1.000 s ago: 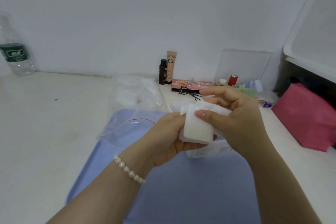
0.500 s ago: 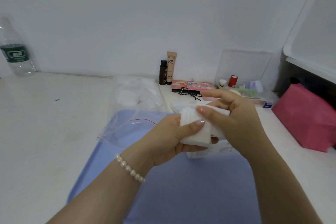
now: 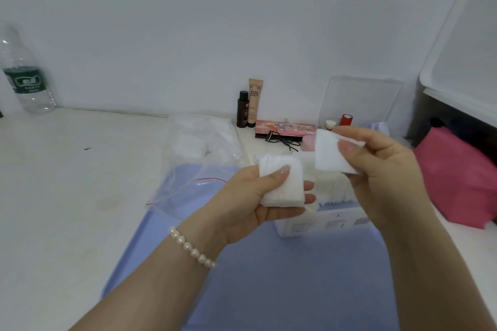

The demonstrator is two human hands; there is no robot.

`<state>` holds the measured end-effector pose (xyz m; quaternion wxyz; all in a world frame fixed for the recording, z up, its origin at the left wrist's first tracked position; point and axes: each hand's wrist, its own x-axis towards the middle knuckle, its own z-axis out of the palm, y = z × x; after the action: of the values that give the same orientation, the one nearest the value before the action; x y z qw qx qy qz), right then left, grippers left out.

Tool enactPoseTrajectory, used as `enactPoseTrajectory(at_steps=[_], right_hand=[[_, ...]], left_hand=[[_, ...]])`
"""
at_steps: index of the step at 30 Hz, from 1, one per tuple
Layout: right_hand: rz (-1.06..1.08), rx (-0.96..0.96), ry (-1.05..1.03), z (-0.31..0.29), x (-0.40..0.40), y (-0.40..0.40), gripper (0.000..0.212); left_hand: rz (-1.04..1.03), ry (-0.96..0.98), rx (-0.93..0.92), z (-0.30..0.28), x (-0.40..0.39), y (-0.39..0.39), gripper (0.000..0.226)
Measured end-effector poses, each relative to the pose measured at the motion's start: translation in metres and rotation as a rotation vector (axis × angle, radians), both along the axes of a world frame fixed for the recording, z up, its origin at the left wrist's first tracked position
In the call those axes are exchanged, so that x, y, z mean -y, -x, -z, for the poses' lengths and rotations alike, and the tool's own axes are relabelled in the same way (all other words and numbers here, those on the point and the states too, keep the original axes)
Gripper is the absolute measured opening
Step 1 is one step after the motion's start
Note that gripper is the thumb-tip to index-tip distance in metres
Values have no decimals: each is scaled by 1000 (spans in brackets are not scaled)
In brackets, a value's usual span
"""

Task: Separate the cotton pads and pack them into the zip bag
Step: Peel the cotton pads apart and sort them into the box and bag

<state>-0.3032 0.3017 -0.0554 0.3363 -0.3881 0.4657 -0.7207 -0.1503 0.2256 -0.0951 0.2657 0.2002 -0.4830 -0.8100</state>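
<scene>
Left hand [image 3: 252, 196] gripped the cotton pad stack [image 3: 281, 183] mid-frame, right hand [image 3: 376, 169] pinched one loose pad [image 3: 329, 153]; it risked fluttering short of the zip bag [image 3: 188, 169]

White table [image 3: 67, 196] (w/ blue tray [image 3: 269, 290]).

Plain white wall [image 3: 188, 21], pale tabletop [image 3: 67, 183], soft even light
</scene>
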Motion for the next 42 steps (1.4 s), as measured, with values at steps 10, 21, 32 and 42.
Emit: enactPoseTrajectory(at_steps=[10,21,32,42], right_hand=[[-148,-592,-111,-5,-4,-23,55],[-79,-697,-131,3,2,-20,42],[-39,-785,-167,10,6,-16,40],[-77,-620,-335,2,1,-9,48]], left_hand=[[104,143,117,2,-1,-1,20],[222,202,128,5,0,-2,45],[393,202,99,-1,-3,-7,47],[255,153,83,0,-2,-4,39]])
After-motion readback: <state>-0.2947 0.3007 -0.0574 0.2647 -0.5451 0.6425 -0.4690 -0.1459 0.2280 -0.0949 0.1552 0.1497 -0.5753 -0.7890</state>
